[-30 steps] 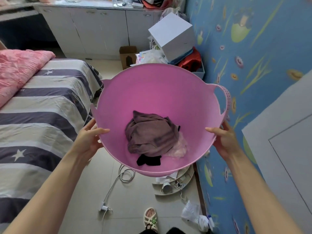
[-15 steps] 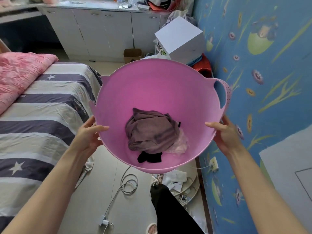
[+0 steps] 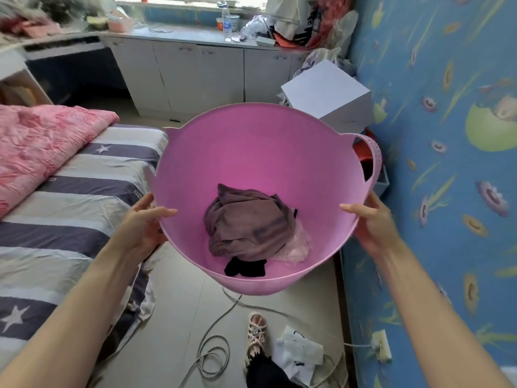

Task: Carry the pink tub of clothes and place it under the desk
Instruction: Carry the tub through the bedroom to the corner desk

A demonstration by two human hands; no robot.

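Observation:
The pink tub (image 3: 251,152) hangs in the air in front of me, tilted so its inside shows. A mauve garment (image 3: 249,222), a black item and a pale pink piece lie at its bottom. My left hand (image 3: 142,222) grips the tub's left rim, thumb over the edge. On the right rim sits my right hand (image 3: 369,219), just below the tub's loop handle (image 3: 373,161). The desk (image 3: 61,49) is at the far left, with a dark opening (image 3: 75,74) beneath it.
A striped bed (image 3: 70,208) with a pink quilt (image 3: 42,141) fills the left. White cabinets (image 3: 195,77) line the far wall. A white box (image 3: 327,93) leans by the blue wall (image 3: 447,163). Cable (image 3: 212,357), paper and my sandalled foot (image 3: 256,337) are on the floor.
I have walked forward with the tub; the cabinets, window counter and desk opening have come nearer and more into view. Both hands keep the same grip on the rim.

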